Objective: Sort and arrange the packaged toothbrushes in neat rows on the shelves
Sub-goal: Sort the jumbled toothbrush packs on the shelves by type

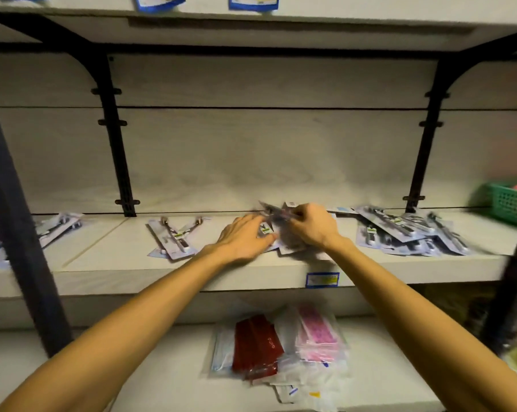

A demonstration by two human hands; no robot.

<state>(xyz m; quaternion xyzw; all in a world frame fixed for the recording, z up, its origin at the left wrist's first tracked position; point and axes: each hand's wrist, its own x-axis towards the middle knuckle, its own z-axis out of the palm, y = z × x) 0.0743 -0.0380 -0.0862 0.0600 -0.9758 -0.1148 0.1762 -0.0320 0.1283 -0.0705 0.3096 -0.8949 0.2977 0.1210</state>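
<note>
Packaged toothbrushes lie in loose groups on the middle shelf [168,278]. One crossed pair [174,237] lies left of centre, a messy pile [412,233] lies at the right, and more packs [58,227] lie at the far left. Between them sits a small central heap [290,248]. My left hand [245,236] rests flat on that heap with its fingers spread. My right hand [309,224] pinches a toothbrush pack [273,212] lifted and tilted just above the heap. The picture is blurred around the hands.
A green plastic basket [507,200] stands at the shelf's right end. Black bracket posts [117,150] [424,144] rise along the back wall. A dark upright [16,203] crosses the left foreground. Bagged face masks [281,349] lie on the lower shelf. A price tag [322,280] sticks to the shelf edge.
</note>
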